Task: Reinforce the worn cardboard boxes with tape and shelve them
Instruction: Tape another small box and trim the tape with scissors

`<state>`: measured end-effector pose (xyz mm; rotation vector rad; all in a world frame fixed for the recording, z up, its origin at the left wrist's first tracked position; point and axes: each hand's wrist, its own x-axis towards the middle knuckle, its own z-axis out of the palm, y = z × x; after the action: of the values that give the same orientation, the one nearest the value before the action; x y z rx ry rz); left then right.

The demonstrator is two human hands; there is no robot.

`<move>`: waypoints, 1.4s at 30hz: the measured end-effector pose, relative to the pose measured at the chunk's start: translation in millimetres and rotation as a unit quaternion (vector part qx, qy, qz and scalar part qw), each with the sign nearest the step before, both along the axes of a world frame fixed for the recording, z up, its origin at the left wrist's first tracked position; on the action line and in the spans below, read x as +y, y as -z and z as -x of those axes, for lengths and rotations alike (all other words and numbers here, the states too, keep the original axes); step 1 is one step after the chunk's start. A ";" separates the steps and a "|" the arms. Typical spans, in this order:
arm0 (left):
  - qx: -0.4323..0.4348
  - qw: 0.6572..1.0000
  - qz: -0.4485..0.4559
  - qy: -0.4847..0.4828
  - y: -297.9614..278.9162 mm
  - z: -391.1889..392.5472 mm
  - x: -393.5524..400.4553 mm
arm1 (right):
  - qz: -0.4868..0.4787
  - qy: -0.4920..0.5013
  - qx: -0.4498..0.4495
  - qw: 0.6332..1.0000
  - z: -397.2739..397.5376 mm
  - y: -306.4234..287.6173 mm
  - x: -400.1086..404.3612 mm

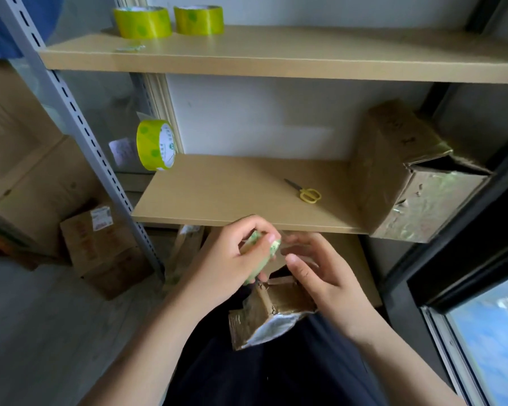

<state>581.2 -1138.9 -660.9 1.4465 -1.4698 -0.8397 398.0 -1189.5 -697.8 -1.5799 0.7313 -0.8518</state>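
My left hand [232, 259] grips a yellow-green tape roll [263, 256] just below the middle shelf's front edge. My right hand [320, 273] is beside it, fingers curled, thumb and fingertips close to the roll's free end; whether they pinch tape I cannot tell. A small worn cardboard box [272, 310], partly wrapped in shiny tape, lies on my lap under the hands. A larger taped cardboard box [405, 177] stands at the right end of the middle shelf [217, 194]. Yellow-handled scissors [305, 192] lie on that shelf.
A third tape roll [156, 145] stands on edge at the middle shelf's left end. Two more rolls [143, 22] [198, 19] sit on the top shelf [276, 51]. Cardboard boxes [100, 244] are stacked on the floor at left, behind a grey slotted upright [79, 124]. A window frame is at right.
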 end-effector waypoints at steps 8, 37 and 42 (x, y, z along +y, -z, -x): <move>0.034 0.995 -0.081 0.051 -9.2 2.9 -11.1 | 0.012 0.137 -0.073 0.988 -25.8 -12.4 -8.7; -0.578 0.800 -0.162 -0.004 -55.1 6.7 23.2 | -0.250 0.364 0.033 0.897 103.0 63.4 29.0; -0.530 0.823 -0.205 0.013 -25.9 -8.2 20.7 | -0.125 0.361 0.162 0.910 75.2 78.0 38.0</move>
<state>589.4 -1118.2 -635.1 2.4482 -2.1763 -0.3188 322.8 -1151.6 -775.8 -1.2219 1.6611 -0.9690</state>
